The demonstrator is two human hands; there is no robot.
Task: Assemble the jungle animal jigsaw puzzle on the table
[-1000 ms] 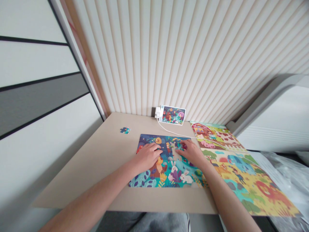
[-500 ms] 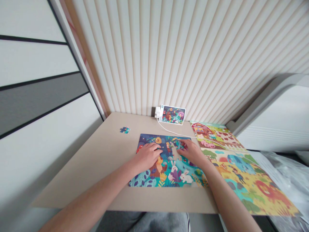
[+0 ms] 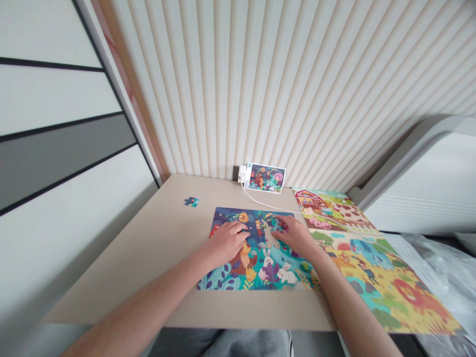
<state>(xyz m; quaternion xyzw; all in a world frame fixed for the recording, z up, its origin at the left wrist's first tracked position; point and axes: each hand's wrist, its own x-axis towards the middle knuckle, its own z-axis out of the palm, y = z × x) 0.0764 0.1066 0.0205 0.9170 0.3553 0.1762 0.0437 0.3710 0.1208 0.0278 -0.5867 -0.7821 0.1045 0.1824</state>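
I have one view only: the head-worn camera, looking forward and down from close above the left hand [image 3: 226, 242] and right hand [image 3: 297, 235], over the counter [image 3: 148, 267].

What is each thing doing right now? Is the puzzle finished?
Jigsaw puzzle: flat on the table, unfinished, gap showing.
Loose puzzle piece: lying apart.
Left hand: resting on the puzzle.
Right hand: fingers on a teal piece.
Picture card: leaning against the wall.
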